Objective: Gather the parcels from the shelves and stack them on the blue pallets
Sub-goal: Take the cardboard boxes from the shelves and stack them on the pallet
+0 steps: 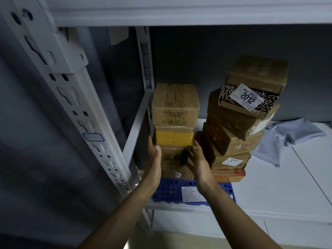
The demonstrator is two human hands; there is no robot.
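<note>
"On the shelf board (269,186), from the head camera, where were the parcels?"

"They sat on the blue pallet (167,192), at six o'clock of the frame's centre. There were two columns of cardboard boxes. The left stack (175,112) rose four high and fairly square. The right stack (231,133), at three o'clock of it and just beside it, leaned and twisted, and its top box bore a 2012 label (248,97)."

"And the hands?"

"Both were on the left stack, low down. The left hand (154,159) lay flat against the nine o'clock side with its fingers straight, level with the green-printed box (172,157) under the yellow-taped box (173,139). The right hand (197,160) was on the three o'clock side, its fingers (196,143) running up into the gap between the stacks. Neither was curled round anything; they pressed the column between the palms. A dark patch (185,156) by the right thumb was too murky to identify."

"Why hold it like that?"

"I'd judge a two-sided squeeze low down steadies or squares a tall column without toppling the boxes above. Keeping it hard against the corner upright (146,69) at eleven o'clock would leave room for the crooked neighbour."

"Anything else?"

"Grey bags (291,133) lay crumpled on the board at three o'clock, off the pallet. The near upright (75,105) crossed the view at nine o'clock."
</note>
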